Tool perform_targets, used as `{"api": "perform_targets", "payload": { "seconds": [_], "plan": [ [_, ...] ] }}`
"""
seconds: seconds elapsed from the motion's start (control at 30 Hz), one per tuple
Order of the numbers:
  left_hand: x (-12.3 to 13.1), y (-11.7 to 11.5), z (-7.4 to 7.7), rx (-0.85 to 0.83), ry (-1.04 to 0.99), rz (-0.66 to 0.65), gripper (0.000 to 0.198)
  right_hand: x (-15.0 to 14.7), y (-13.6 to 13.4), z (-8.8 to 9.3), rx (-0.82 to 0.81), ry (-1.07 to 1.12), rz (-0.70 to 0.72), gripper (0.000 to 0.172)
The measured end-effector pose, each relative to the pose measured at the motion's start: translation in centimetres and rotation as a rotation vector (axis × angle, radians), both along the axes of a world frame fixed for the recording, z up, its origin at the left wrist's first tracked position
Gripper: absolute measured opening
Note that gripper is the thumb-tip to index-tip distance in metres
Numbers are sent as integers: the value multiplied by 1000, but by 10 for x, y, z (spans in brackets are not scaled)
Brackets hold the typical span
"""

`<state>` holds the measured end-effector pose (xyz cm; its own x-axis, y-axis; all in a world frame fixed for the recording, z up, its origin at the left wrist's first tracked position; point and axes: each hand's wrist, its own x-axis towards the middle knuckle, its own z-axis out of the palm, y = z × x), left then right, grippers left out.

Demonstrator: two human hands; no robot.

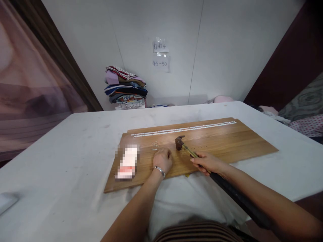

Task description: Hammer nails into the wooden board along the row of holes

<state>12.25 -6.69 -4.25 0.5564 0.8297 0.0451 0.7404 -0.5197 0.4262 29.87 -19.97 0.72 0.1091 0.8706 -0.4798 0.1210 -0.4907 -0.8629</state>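
Note:
My right hand (205,163) grips a claw hammer (188,151) partway along its handle, and the dark rubber end runs back under my forearm. The brown hammer head is over the wooden board (242,141), to the right of my left hand. On the board rests my left hand (163,159), with a silver bracelet at its wrist. Its fingers are curled together, and whatever they pinch is hidden. Several loose nails (155,146) lie just beyond it. A row of small dark dots (199,148) marks the board right of the hammer head; they are too small to identify.
Two white measuring strips (184,129) run along the board's far side. A blurred-out phone-like object (127,161) lies on its left. The board is on a white-covered table (63,151). Folded clothes (126,88) are stacked by the wall; a curtain (37,84) hangs left.

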Motion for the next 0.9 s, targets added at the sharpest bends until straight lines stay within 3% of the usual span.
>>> {"api": "perform_targets", "payload": {
  "seconds": [0.9],
  "plan": [
    [1,-1,1,21,50,-21,22,0,-1,-1,2,5,2,34]
  ]
}}
